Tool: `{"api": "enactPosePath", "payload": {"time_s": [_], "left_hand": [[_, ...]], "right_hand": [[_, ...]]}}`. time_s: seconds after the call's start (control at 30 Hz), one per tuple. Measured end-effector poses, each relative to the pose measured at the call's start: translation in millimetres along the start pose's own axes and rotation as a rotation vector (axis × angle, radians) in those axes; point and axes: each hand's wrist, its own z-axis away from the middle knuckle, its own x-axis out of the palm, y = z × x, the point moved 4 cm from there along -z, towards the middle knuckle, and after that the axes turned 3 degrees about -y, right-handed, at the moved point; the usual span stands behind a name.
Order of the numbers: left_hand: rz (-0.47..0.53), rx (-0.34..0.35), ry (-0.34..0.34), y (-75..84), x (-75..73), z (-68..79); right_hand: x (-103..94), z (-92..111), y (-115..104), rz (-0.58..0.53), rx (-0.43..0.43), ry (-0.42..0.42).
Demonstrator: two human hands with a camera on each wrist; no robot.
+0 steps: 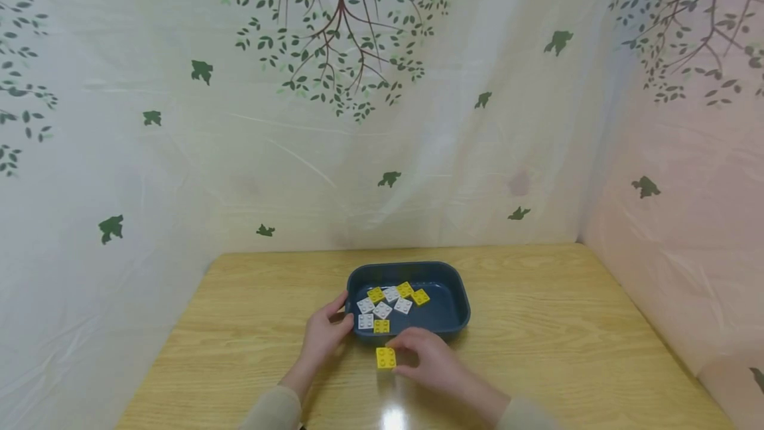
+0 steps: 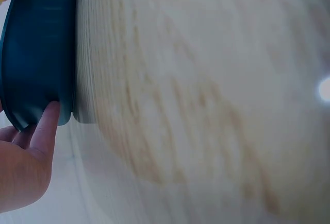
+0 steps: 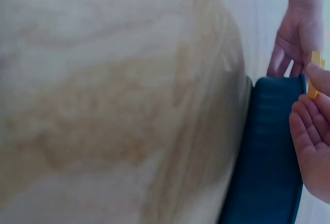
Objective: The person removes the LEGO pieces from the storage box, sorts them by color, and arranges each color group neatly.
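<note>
Pale sleeves [image 1: 276, 409], right hand [image 1: 431, 362] pinching yellow brick [image 1: 386, 358], left hand [image 1: 323, 337] gripping blue tray [image 1: 440, 310], studded bricks [image 1: 382, 310] inside

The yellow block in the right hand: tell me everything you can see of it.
The yellow block looks like plastic, square in the head view, with four round studs in two rows of two facing that camera. The right hand pinches it near its right edge there. The right wrist view shows it edge-on. It is held off the table, on the near side of the dark blue tray, joined to no other block.
</note>
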Motion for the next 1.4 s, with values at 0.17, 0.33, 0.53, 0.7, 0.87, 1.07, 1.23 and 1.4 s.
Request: {"api": "enactPosePath", "payload": {"time_s": [0.17, 0.33, 0.53, 0.7, 0.87, 1.07, 1.23, 1.4], "left_hand": [[-0.001, -0.005, -0.004, -1.3, -0.1, -0.2], [-0.003, -0.017, -0.002, -1.6, 0.3, 0.2], [-0.008, 0.008, 0.005, 0.3, -0.3, 0.6], [-0.006, 0.022, 0.000, 0.0, -0.9, 0.1], [-0.008, 0.004, -0.003, -0.5, -1.0, -0.5], [-0.002, -0.017, -0.005, -0.9, -0.3, -0.9], [0.006, -0.003, -0.005, -1.1, -0.6, -0.8], [0.007, -0.010, -0.010, -1.7, -0.7, -1.0]], "right_hand": [[10.8, 3.4, 0.2, 0.043, 0.072, -0.004], [20.4, 3.6, 1.6, 0.059, 0.092, -0.012], [25.7, -2.0, 2.6, 0.082, 0.081, 0.029], [31.1, -6.6, 4.6, 0.111, 0.113, 0.024], [35.3, -8.7, 4.6, 0.121, 0.132, 0.008], [37.0, -9.4, 3.9, 0.131, 0.135, 0.022], [38.0, -9.8, 5.0, 0.145, 0.123, 0.040], [38.3, -9.9, 4.8, 0.136, 0.133, 0.044]]}}
